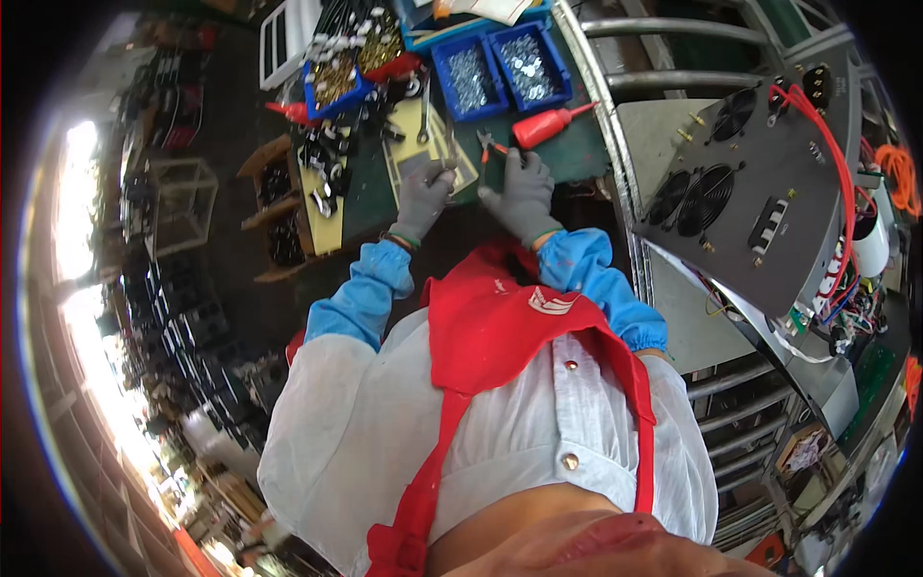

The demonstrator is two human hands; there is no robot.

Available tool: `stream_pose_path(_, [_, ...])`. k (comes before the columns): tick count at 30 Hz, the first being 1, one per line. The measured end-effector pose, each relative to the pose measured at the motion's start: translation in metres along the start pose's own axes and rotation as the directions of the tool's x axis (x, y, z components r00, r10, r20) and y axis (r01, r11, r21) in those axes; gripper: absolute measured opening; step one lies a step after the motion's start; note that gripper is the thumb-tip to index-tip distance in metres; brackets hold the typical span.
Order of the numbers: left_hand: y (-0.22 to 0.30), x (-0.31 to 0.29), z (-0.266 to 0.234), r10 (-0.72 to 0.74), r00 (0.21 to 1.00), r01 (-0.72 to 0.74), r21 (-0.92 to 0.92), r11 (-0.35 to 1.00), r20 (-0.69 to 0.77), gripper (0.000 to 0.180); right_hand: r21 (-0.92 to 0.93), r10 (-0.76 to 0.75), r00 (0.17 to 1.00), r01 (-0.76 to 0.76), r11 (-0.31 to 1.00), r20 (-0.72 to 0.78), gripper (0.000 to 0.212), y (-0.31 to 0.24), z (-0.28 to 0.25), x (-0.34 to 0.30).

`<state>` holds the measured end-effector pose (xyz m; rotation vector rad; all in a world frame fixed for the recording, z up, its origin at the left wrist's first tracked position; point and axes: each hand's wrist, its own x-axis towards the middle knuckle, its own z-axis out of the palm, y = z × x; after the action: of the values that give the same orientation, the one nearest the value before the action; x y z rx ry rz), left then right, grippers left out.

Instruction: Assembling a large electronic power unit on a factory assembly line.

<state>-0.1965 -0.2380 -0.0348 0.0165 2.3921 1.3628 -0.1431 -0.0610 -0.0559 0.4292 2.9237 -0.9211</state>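
My left hand (423,204), in a grey glove, is at the front edge of the green work table (370,197), over a pale yellow sheet (409,144). Its fingers are curled together, and what they hold, if anything, is too small to make out. To its right, my right hand (527,200), gloved alike, has its thumb held away from the fingers and nothing visible in its grasp. Just beyond the right hand lie pliers with orange handles (489,144) and a red squeeze bottle (544,127). A wrench (424,117) rests on the yellow sheet.
Blue bins of small metal parts (468,108) and brassy fasteners (336,108) stand at the back. Black fittings (327,159) lie left, beside cardboard boxes (264,216). A metal rail (615,144) bounds the right side; past it stands a black panel with fans (750,183) and red cables.
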Motion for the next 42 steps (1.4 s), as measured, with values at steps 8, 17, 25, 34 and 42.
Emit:
stream_pose_path(8, [0.205,0.1,0.026,0.874,0.472,-0.881,-0.108,0.462,-0.115,0.029,0.548,0.095,0.993,-0.12,0.828,0.075,0.039,0.077,-0.041,-0.055])
stream_pose_path(17, [0.281,0.181,0.117,0.796,0.492,-0.853,0.016,0.521,0.353,0.044,0.993,0.786,0.608,0.047,0.109,-0.115,0.038,0.195,-0.149,-0.259])
stream_pose_path(25, [0.306,-0.086,0.135,0.892,0.348,-0.727,-0.518,0.45,0.288,0.054,0.711,0.853,0.356,0.703,0.025,-0.382,0.028,0.321,-0.308,-0.31])
stream_pose_path(34, [0.323,-0.155,0.173,0.992,0.082,-0.961,0.255,0.104,-0.098,0.042,0.383,0.396,0.442,-0.121,0.916,-0.805,0.042,0.365,-0.326,-0.328])
stream_pose_path(42, [0.3,-0.111,0.187,0.976,0.049,-0.983,0.162,0.085,-0.211,0.04,0.581,0.501,0.333,0.214,0.785,-0.799,0.038,0.311,-0.281,-0.361])
